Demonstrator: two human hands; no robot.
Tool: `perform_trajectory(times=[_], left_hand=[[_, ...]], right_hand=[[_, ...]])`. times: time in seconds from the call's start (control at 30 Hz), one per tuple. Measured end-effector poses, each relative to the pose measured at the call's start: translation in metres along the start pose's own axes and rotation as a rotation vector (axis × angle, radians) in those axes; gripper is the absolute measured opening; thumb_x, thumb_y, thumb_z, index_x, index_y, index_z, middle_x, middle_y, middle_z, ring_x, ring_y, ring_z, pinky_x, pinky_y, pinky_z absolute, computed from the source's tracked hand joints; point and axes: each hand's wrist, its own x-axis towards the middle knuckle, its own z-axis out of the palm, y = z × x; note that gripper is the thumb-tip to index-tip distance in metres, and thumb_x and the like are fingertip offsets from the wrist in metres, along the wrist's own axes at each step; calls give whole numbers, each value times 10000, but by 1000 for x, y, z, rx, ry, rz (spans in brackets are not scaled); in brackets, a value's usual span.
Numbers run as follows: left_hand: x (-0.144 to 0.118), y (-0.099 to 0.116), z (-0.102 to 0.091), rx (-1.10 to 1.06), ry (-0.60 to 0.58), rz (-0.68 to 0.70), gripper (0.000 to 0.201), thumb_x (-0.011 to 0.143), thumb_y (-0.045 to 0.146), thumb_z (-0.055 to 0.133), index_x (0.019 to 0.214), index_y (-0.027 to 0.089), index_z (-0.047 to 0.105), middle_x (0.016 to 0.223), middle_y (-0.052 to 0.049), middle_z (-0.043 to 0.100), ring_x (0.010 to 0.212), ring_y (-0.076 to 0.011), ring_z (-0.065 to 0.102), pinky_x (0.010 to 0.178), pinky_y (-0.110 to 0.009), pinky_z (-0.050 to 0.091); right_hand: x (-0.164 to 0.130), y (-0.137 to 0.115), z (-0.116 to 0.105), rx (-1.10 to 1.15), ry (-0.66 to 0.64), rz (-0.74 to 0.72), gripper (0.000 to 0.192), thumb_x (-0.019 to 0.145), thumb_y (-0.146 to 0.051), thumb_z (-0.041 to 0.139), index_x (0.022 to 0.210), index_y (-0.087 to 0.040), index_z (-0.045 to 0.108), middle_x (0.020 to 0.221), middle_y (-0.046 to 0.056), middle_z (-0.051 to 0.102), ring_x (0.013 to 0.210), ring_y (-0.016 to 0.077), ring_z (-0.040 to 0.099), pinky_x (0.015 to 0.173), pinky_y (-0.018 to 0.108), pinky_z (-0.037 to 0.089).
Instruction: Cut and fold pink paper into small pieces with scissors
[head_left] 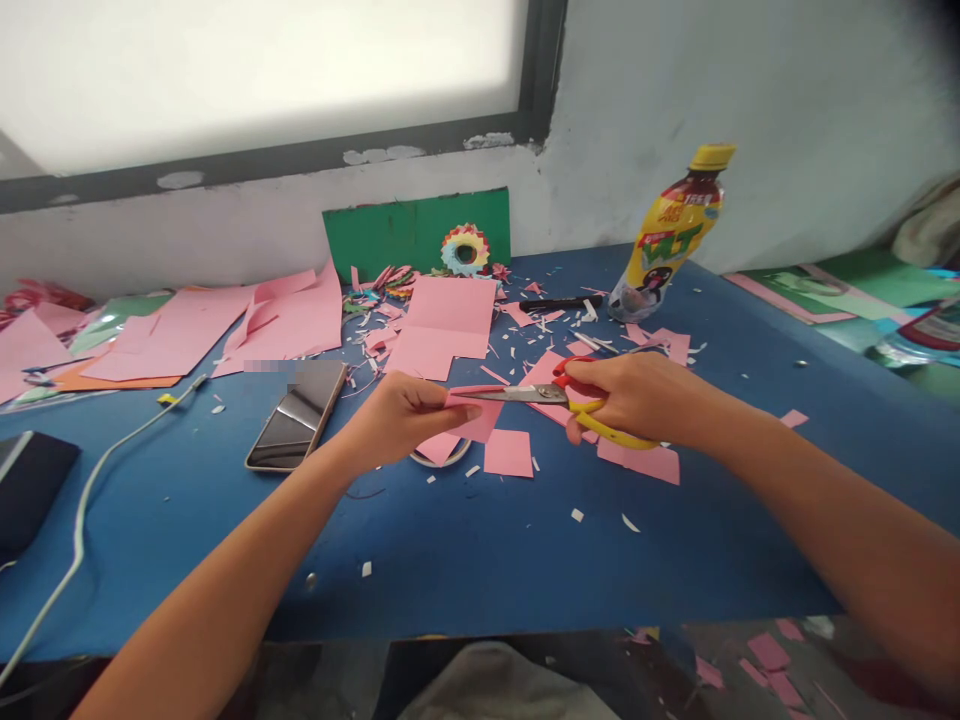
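Midway: left hand (397, 412) pinching pink paper piece (474, 418), right hand (637, 398) gripping scissors (559, 397) mid-snip, several cut pink squares (508, 452) done, large pink sheets (442, 325) uncut.

pink paper piece (474, 418): I see my left hand (397, 415) covering its near part.
scissors (570, 398): my right hand (637, 398) hides most of the yellow handle.
round object (439, 458): mostly hidden under left hand, can't identify.
black device (30, 485): cut off by left edge.
phone (296, 415): blurred patch above it.
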Motion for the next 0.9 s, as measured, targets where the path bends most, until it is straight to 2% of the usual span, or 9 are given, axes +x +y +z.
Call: perform_trajectory(times=[0.13, 0.33, 0.53, 0.67, 0.8, 0.9], left_hand=[[0, -2, 1, -49, -23, -39, 377, 744, 377, 593, 463, 139, 515, 448, 52, 279, 424, -52, 213, 371, -213, 158], [2, 0, -1, -77, -43, -141, 335, 744, 365, 571, 505, 142, 501, 493, 56, 232, 458, -59, 170, 386, -216, 124], [4, -15, -14, 48, -259, -291, 327, 740, 366, 542, 506, 167, 430, 501, 54, 258, 446, -65, 219, 402, -221, 142], [3, -23, -17, 228, -328, -298, 251, 707, 314, 520, 519, 181, 418, 510, 45, 306, 444, -78, 258, 411, -236, 146], [0, -22, -16, 300, -298, -265, 229, 679, 284, 509, 510, 187, 390, 510, 47, 305, 461, -89, 269, 428, -246, 157], [0, -16, -16, 357, -246, -254, 146, 680, 318, 516, 638, 179, 534, 600, 12, 486, 530, -119, 403, 465, -240, 244]], right_hand=[[2, 3, 4, -15, 16, -7, 225, 751, -438, 495, 696, -224, 539, 674, 22, 650, 533, 163, 541, 452, 250, 267], [7, 10, 6, -22, 63, 94, 300, 786, -465, 429, 839, -220, 595, 717, 51, 665, 592, 184, 565, 469, 248, 285], [9, 26, 9, -27, -32, 203, 414, 770, -471, 431, 1089, -256, 584, 792, 50, 691, 644, 204, 592, 487, 250, 324], [12, 35, 13, -18, -93, 236, 506, 773, -533, 389, 1159, -247, 547, 876, 80, 688, 719, 244, 609, 508, 273, 359], [14, 38, 14, -136, -82, 294, 583, 717, -641, 402, 1039, -196, 598, 864, 132, 676, 736, 291, 606, 504, 303, 362], [13, 40, 14, -53, -125, 291, 506, 691, -649, 448, 889, -207, 594, 851, 111, 676, 714, 275, 607, 505, 305, 378]])
